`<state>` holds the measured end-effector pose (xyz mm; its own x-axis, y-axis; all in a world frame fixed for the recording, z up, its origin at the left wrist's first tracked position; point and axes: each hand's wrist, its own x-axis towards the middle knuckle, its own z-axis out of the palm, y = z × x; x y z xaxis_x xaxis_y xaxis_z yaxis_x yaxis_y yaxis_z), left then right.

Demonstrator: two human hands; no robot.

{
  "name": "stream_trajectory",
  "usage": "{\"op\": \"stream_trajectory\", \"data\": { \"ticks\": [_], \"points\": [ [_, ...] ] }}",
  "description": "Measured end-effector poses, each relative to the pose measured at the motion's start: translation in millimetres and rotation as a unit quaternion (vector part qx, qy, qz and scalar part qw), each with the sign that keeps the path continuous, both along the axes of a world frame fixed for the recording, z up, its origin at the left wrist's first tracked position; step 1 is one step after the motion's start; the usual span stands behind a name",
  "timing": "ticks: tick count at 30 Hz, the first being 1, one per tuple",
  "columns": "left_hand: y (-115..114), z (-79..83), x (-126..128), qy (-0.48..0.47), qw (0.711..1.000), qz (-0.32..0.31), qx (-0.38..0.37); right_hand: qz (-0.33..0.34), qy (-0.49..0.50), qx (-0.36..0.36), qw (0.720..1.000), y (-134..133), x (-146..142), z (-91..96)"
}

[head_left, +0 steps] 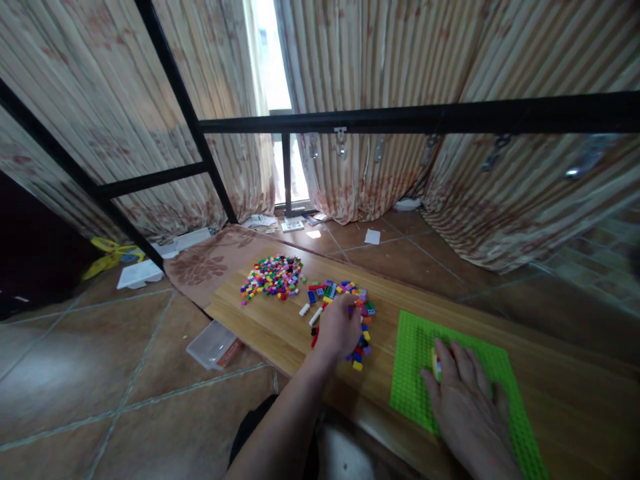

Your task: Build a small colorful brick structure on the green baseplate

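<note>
My left hand [341, 327] reaches over a loose scatter of coloured bricks [345, 300] on the wooden board [280, 327], fingers curled down among them; what they pinch, if anything, is hidden. My right hand [465, 393] lies flat, fingers stretched out, on the green baseplate [415, 360]. A small yellow and white brick piece [437, 363] sits on the plate at the thumb side of that hand. A denser pile of small coloured bricks [273, 275] lies farther left on the board.
A clear plastic box [214, 344] lies on the tiled floor left of the board. A black metal frame [400, 120] crosses in front of striped curtains. Papers and a yellow object [107, 257] lie on the floor at left.
</note>
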<state>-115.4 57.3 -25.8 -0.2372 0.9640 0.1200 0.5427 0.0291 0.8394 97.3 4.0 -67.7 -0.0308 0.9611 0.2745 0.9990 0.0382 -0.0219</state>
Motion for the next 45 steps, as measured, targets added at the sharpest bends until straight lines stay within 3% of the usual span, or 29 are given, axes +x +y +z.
{"op": "stream_trajectory", "data": {
  "ticks": [3, 9, 17, 22, 26, 29, 32, 34, 36, 39, 42, 45],
  "points": [
    [5, 2.8, -35, 0.008, 0.998, 0.056, -0.027, -0.005, -0.006, 0.009, 1.0, 2, -1, 2.0],
    [6, 2.1, -81, 0.074, 0.993, 0.085, -0.044, -0.012, -0.021, 0.023, 0.999, 8, -2, 7.0],
    [18, -19.5, -83, 0.263, 0.96, 0.091, -0.03, -0.029, -0.011, 0.017, 0.999, 9, -1, 9.5],
    [22, -28.8, -83, 0.299, 0.949, 0.088, -0.032, -0.041, 0.025, 0.015, 0.999, 9, 4, 12.5],
    [23, -20.5, -86, 0.29, 0.951, 0.098, -0.037, -0.033, 0.127, 0.066, 0.989, 11, 11, 16.7],
    [19, -4.3, -77, 0.25, 0.961, 0.116, 0.014, -0.021, 0.247, 0.149, 0.957, 14, 18, 22.4],
    [10, 10.5, -50, 0.169, 0.97, 0.125, 0.12, -0.033, 0.379, 0.203, 0.902, 17, 25, 28.1],
    [0, 14.2, -20, 0.069, 0.985, 0.051, 0.152, -0.066, 0.451, 0.208, 0.865, 19, 30, 29.4],
    [-10, 12.6, 13, -0.07, 0.989, -0.049, 0.119, -0.098, 0.5, 0.207, 0.835, 21, 34, 28.4],
    [-23, 6.5, 57, -0.225, 0.961, -0.161, 0.013, -0.112, 0.543, 0.215, 0.804, 22, 38, 26.0],
    [-27, 3.0, 82, -0.332, 0.923, -0.185, -0.064, -0.083, 0.562, 0.206, 0.797, 20, 38, 28.2],
    [-25, 3.0, 92, -0.408, 0.891, -0.17, -0.106, -0.023, 0.552, 0.17, 0.816, 13, 34, 35.1]
  ]
}}
